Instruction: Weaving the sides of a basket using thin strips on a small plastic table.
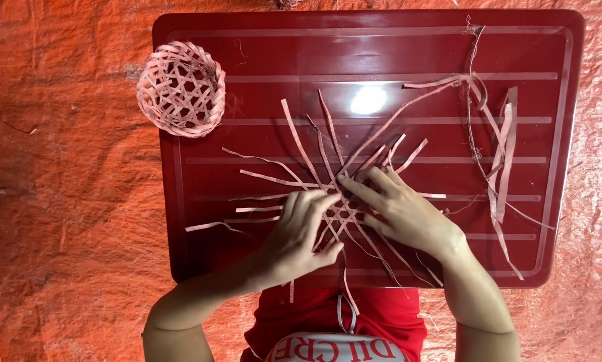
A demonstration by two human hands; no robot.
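both hands, left hand [299, 231] and right hand [398, 208], press flat, fingers spread, pinning the woven strips [341, 213] under their fingertips so the crossings hold.

A dark red plastic tray [193, 255] with raised parallel ridges lies in front of you on an orange woven tarpaulin [66, 201]. At the tray's upper left corner you see a small finished ball-shaped basket [181, 89] of open hexagonal weave, overhanging the tray edge. On the right side of the tray you find a loose bundle of spare pale strips [502, 144], tangled with a thin fibre thread [474, 87]. A bright glare spot [368, 100] sits near the tray's centre top.
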